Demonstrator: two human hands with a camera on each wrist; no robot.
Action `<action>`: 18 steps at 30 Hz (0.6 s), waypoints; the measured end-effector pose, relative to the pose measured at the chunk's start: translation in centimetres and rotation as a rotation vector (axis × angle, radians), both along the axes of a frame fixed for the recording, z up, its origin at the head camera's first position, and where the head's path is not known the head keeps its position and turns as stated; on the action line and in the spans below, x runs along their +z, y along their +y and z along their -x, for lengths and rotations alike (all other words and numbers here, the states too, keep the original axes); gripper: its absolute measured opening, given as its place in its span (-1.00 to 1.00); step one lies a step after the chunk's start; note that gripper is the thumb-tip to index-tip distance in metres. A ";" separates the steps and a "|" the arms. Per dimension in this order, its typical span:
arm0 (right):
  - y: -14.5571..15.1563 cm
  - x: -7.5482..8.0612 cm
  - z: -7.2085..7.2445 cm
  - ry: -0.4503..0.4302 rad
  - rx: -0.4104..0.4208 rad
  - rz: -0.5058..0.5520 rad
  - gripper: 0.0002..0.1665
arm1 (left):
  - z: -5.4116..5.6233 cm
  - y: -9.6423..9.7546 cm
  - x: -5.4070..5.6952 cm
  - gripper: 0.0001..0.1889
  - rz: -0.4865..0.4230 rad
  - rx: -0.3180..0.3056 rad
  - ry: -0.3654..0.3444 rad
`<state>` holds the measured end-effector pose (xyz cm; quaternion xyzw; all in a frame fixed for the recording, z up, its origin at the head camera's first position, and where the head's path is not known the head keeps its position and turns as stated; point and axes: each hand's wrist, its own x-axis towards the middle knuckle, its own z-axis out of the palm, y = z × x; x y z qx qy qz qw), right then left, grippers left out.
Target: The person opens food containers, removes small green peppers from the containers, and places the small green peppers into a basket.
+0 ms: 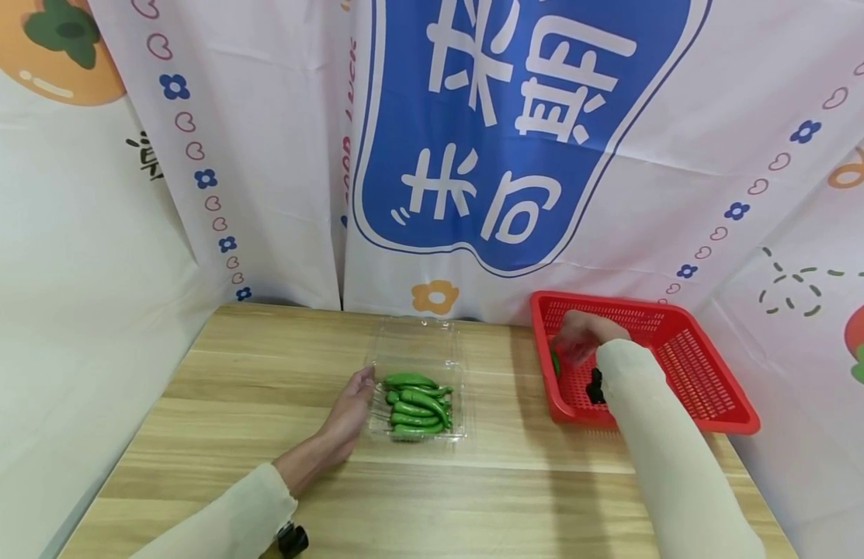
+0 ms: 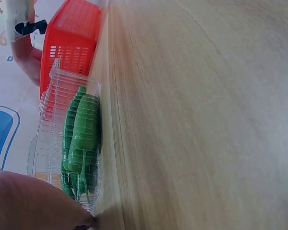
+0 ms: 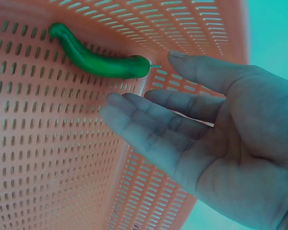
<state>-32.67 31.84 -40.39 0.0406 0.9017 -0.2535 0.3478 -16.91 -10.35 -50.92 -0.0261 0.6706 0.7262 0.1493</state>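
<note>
A clear plastic clamshell box (image 1: 419,427) stands on the table with its lid (image 1: 416,338) folded back. Several green peppers (image 1: 418,407) lie side by side inside it. My left hand (image 1: 346,411) rests along the box's left side, its fingertips at the wall. Inside the red basket (image 1: 725,388), my right hand (image 1: 578,335) reaches toward one curved green pepper (image 3: 96,60). In the right wrist view the fingers are loosely extended, with the thumb apart from them, and hold nothing. That pepper lies in the basket beside the fingertips.
The wooden table (image 1: 473,505) ends at a hanging cloth (image 1: 292,155) with a blue printed sign. The basket's raised rim stands at the table's back right. Cloth also hangs along the left and right sides.
</note>
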 end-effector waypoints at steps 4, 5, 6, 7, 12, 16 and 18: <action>0.2 0.2 0.0 0.032 -0.005 -0.002 -0.51 | 0.0 0.0 0.1 -0.41 -0.005 -0.004 0.000; 0.2 0.2 0.0 0.047 0.007 -0.009 -0.53 | 0.1 0.0 0.2 -0.41 -0.005 -0.002 0.000; 0.2 0.2 0.1 0.062 0.025 -0.014 -0.55 | 0.1 0.0 0.2 -0.41 -0.005 -0.001 0.000; 0.2 0.2 0.1 0.082 0.039 -0.025 -0.57 | 0.1 0.1 0.2 -0.40 -0.005 -0.001 0.001; 0.3 0.4 0.3 0.172 0.112 -0.101 -0.66 | 0.2 0.1 0.2 -0.41 -0.007 0.005 0.004; 0.2 0.7 0.4 0.225 0.161 -0.130 -0.73 | 0.1 0.2 0.1 -0.41 -0.007 0.010 -0.004; 0.0 0.9 0.4 0.258 0.198 -0.142 -0.75 | 0.1 0.2 0.1 -0.41 -0.009 0.010 0.001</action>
